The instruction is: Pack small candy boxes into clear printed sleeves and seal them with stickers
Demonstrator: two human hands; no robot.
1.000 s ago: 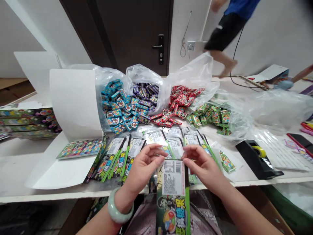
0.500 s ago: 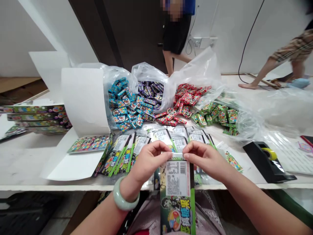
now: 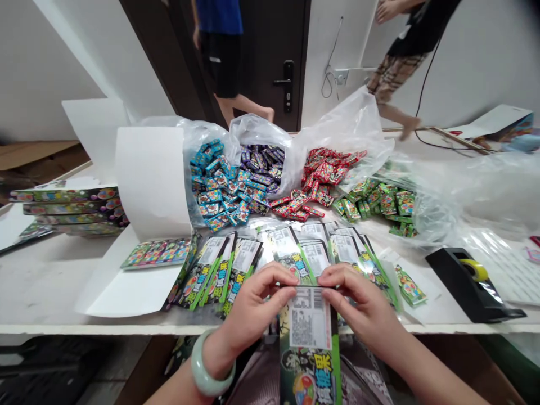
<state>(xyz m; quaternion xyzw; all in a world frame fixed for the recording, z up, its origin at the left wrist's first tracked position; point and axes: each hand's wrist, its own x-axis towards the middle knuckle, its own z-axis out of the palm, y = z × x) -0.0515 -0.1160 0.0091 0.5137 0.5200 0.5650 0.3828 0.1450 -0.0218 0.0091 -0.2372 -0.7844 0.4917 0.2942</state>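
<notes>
White tabletop [image 3: 46, 278] carries rows of green candy packets [image 3: 211, 275] below heaps of blue, purple and red wrapped sweets [image 3: 215, 191]. Thumbs and fingers of both the left hand [image 3: 253, 315], with a jade bangle [image 3: 208, 365] at its wrist, and the right hand [image 3: 358, 309] pinch the top edge of a long green-and-black candy strip [image 3: 310, 360]. Its long axis points straight toward the body, barcode label [image 3: 310, 318] up, lower end past the tabletop's front edge.
</notes>
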